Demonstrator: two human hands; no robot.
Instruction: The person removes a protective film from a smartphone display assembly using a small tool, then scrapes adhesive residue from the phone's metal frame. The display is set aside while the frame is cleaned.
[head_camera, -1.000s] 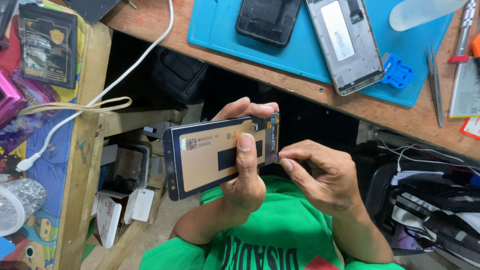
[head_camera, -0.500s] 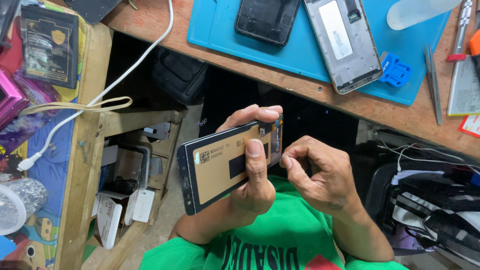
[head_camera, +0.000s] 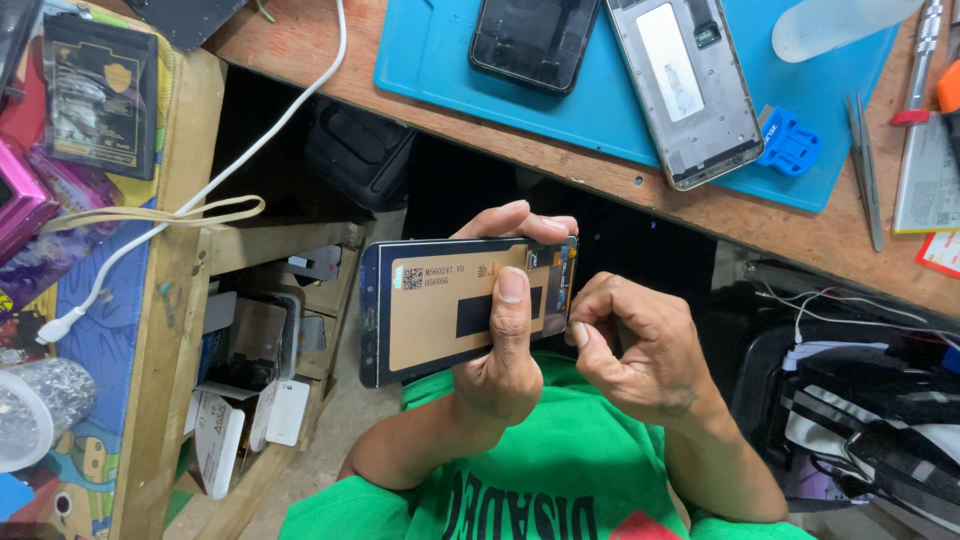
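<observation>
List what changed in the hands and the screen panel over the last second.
The screen panel tipped up at its right end half a second ago, then levelled again. The left hand keeps gripping it; the right hand stays pinching at its right edge. The desk items stayed put.

Screen panel (head_camera: 455, 305): shiny tan foil back, dark smooth glass edge
Counter (head_camera: 700, 205): bare rough wood
Mat (head_camera: 440, 50): blue, matt, rubbery
Phone frame (head_camera: 690, 85): dull grey metal
Shirt (head_camera: 560, 470): soft green cloth
Cable (head_camera: 200, 195): smooth white plastic
</observation>
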